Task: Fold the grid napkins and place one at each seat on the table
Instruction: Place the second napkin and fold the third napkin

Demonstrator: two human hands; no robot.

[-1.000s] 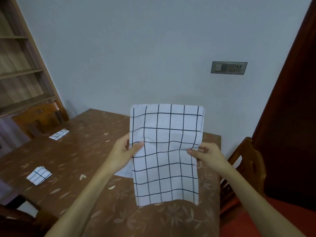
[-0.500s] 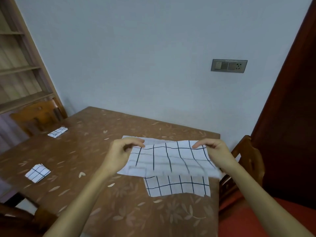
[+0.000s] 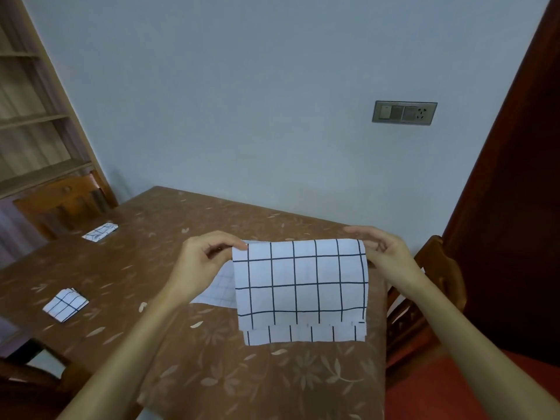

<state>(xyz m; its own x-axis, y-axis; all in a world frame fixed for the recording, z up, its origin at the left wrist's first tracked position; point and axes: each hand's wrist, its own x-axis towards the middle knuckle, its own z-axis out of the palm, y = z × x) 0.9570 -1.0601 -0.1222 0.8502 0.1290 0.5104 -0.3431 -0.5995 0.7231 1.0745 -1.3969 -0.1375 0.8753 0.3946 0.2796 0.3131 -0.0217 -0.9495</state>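
— Over the near end of the bench (image 3: 212,374), what are the hands doing?

— Both are raised above the brown leaf-patterned cloth, holding one grid napkin (image 3: 301,286) by its folded top edge. The left hand (image 3: 201,262) pinches the top left corner, thumb and forefinger pressed together on the cloth. The right hand (image 3: 383,253) does the same at the top right corner, its grip closed on the fold.

— How does the napkin hang?

— Doubled over. The front layer drops down from the fold, and a strip of the back layer shows below its bottom edge. The bottom edge sits close to the bench, though I cannot tell whether it touches.

— Anything under it?

— A second pale sheet (image 3: 216,291) with a faint grid lies flat on the bench, peeking out behind the left wrist and partly hidden by the held napkin.

— And the other seats?

— Two folded napkins are already down on the left side. One small folded square (image 3: 65,304) lies near the left edge, closer to us. Another folded one (image 3: 100,232) lies farther along, just in front of a wooden chair (image 3: 57,207). They are well apart from each other and from the hands.

— And on the right?

— Another wooden chair (image 3: 436,286) stands beside the bench, just behind the right forearm.
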